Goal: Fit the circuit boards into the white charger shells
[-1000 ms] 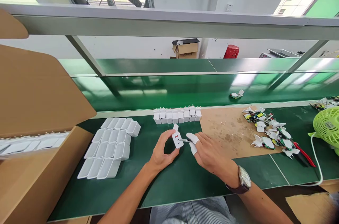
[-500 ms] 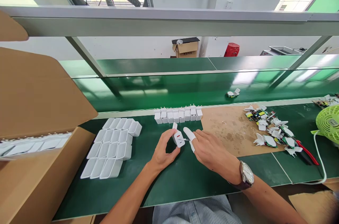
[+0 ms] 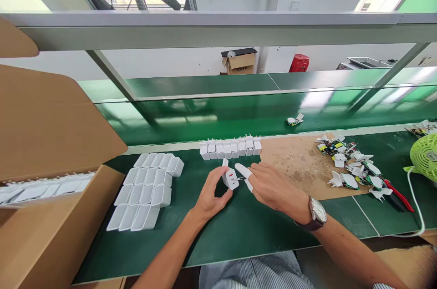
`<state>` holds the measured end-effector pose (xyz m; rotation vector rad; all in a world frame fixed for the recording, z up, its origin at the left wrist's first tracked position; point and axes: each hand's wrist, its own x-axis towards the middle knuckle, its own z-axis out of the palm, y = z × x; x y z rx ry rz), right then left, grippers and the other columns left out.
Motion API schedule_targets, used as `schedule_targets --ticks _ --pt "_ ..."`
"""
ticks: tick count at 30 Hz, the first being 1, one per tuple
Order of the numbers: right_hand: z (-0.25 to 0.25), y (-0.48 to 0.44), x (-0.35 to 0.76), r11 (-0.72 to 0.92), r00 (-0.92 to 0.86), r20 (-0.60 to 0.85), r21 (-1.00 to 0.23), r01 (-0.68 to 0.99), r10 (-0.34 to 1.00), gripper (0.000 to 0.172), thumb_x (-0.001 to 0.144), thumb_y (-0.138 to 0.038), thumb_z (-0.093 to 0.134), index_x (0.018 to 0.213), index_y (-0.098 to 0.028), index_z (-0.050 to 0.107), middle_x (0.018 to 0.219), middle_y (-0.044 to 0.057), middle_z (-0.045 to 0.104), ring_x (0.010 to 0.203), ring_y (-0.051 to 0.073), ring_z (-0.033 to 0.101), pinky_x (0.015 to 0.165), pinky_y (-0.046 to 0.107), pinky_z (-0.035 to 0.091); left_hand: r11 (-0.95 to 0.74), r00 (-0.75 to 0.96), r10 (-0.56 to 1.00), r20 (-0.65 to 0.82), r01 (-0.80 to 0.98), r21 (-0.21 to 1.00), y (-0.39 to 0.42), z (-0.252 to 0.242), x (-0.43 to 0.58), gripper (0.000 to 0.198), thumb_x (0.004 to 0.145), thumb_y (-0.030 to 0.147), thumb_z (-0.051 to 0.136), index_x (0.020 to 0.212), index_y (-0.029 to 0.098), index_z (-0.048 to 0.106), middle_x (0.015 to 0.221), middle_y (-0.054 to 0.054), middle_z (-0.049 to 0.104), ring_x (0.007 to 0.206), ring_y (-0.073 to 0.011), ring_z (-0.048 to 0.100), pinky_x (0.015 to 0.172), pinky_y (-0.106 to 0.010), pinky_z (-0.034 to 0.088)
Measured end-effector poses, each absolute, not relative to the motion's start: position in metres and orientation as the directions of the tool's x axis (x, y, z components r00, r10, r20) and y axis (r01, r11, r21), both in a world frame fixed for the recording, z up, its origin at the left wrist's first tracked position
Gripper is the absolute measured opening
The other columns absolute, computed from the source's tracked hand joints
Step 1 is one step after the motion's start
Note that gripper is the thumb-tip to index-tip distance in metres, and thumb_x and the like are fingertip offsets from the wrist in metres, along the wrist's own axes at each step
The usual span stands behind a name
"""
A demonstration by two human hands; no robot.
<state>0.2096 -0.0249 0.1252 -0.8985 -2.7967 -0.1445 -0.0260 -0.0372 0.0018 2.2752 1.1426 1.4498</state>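
Note:
My left hand is closed round a small white charger body with a red mark on its face, held just above the green bench. My right hand, with white cots on two fingertips and a watch on the wrist, pinches a thin metal tool whose tip touches the charger. Behind the hands stands a row of white chargers with prongs up. To the left lies a block of empty white shells in rows.
An open cardboard box with white parts fills the left. A brown board lies right of the hands, with a heap of circuit boards and white pieces, red-handled cutters and a green fan. A conveyor belt runs behind.
Both hands and the charger have stayed together and shifted slightly away from me; the right hand's fingers have closed in toward the charger. The view has tilted a little.

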Motion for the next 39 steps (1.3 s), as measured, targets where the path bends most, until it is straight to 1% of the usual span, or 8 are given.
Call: schedule_targets --ticks 5,12,14,17,20,23,32,39 --pt "0.114 -0.019 0.216 0.787 -0.754 0.24 -0.081 0.612 0.611 0.019 0.094 -0.005 0.049 0.104 -0.014 0.063 0.085 0.006 0.062 0.079 0.021 0.055 0.07 0.034 0.04 -0.686 0.223 0.692 0.687 0.499 0.529 -0.037 0.006 -0.025 0.071 0.092 0.015 0.067 0.155 0.026 0.036 0.135 -0.015 0.064 0.125 -0.0298 0.064 0.105 -0.052 0.057" --pt "0.11 -0.01 0.222 0.821 -0.804 0.173 -0.08 0.565 0.57 0.02 0.093 -0.004 0.051 0.085 -0.017 0.063 0.085 0.008 0.064 0.081 0.022 0.057 0.074 0.035 0.044 -0.685 0.237 0.706 0.667 0.466 0.559 -0.037 0.008 -0.024 0.072 0.091 0.015 0.068 0.155 0.024 0.038 0.136 -0.015 0.064 0.125 -0.0295 0.065 0.105 -0.05 0.057" --pt "0.105 -0.008 0.225 0.791 -0.763 0.209 -0.192 0.581 0.612 0.018 0.094 -0.007 0.053 0.101 -0.017 0.066 0.09 0.008 0.067 0.084 0.022 0.06 0.077 0.035 0.048 -0.678 0.234 0.715 0.658 0.46 0.574 -0.038 0.008 -0.024 0.071 0.09 0.015 0.068 0.154 0.024 0.038 0.136 -0.016 0.063 0.125 -0.0295 0.064 0.105 -0.049 0.057" --pt "0.096 -0.006 0.227 0.688 -0.657 0.252 -0.442 0.575 0.711 0.039 0.093 -0.013 0.056 0.131 -0.02 0.06 0.099 0.006 0.072 0.086 0.021 0.065 0.081 0.036 0.054 -0.678 0.236 0.718 0.655 0.452 0.58 -0.039 0.01 -0.025 0.07 0.091 0.014 0.068 0.154 0.024 0.038 0.136 -0.016 0.063 0.126 -0.0294 0.064 0.106 -0.049 0.057" --pt "0.092 -0.005 0.228 0.547 -0.583 0.207 -0.674 0.497 0.785 0.049 0.091 -0.015 0.056 0.139 -0.024 0.055 0.1 0.003 0.075 0.085 0.019 0.068 0.084 0.036 0.058 -0.675 0.237 0.719 0.653 0.462 0.575 -0.038 0.01 -0.025 0.07 0.091 0.015 0.068 0.154 0.024 0.038 0.136 -0.016 0.063 0.125 -0.0296 0.065 0.106 -0.049 0.057" --pt "0.091 -0.005 0.232 0.415 -0.529 0.142 -0.795 0.443 0.837 0.049 0.092 -0.021 0.058 0.141 -0.025 0.055 0.101 0.002 0.076 0.09 0.018 0.07 0.088 0.036 0.059 -0.675 0.24 0.719 0.652 0.466 0.572 -0.038 0.008 -0.026 0.07 0.09 0.015 0.068 0.153 0.023 0.039 0.136 -0.016 0.064 0.125 -0.0298 0.065 0.105 -0.048 0.057" --pt "0.078 -0.014 0.262 0.407 -0.459 0.117 -0.681 0.608 0.881 0.042 0.094 -0.025 0.056 0.136 -0.027 0.06 0.105 0.003 0.077 0.091 0.021 0.071 0.088 0.04 0.06 -0.627 0.167 0.752 0.637 0.478 0.615 -0.039 0.007 -0.024 0.068 0.088 0.018 0.072 0.15 0.023 0.043 0.133 -0.015 0.065 0.119 -0.0282 0.068 0.1 -0.043 0.061" --pt "0.045 -0.012 0.329 0.407 -0.381 0.145 -0.306 0.86 0.913 0.026 0.088 -0.011 0.052 0.102 -0.021 0.072 0.098 0.01 0.074 0.097 0.028 0.07 0.089 0.043 0.057 -0.602 0.15 0.776 0.612 0.463 0.65 -0.043 0.009 -0.021 0.065 0.089 0.018 0.071 0.148 0.022 0.044 0.131 -0.015 0.066 0.111 -0.0267 0.07 0.093 -0.042 0.062"
